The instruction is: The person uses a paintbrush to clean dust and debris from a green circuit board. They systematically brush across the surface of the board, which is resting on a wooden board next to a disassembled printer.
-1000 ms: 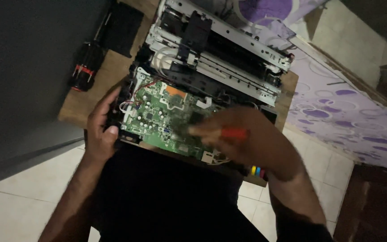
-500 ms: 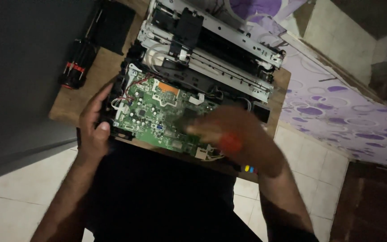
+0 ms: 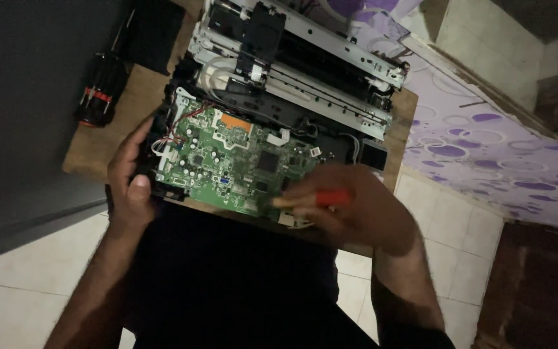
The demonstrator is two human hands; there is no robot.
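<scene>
An opened printer (image 3: 305,71) lies on a small wooden table (image 3: 108,136), its metal rails and black carriage showing. A green circuit board (image 3: 227,161) is exposed at the printer's near side. My left hand (image 3: 130,184) grips the left corner of the printer's frame beside the board, thumb on the near edge. My right hand (image 3: 356,210) holds a screwdriver with a red handle (image 3: 327,198); its tip points left at the board's near right edge.
A black and red screwdriver (image 3: 98,94) and a black flat piece (image 3: 153,32) lie at the table's far left. A purple-patterned cloth (image 3: 485,155) covers something to the right. A dark wall stands left; pale floor tiles (image 3: 8,291) lie below.
The view has shifted slightly. My right hand has moved a little right and down along the board's near edge with the screwdriver. My left hand keeps its grip on the left corner.
</scene>
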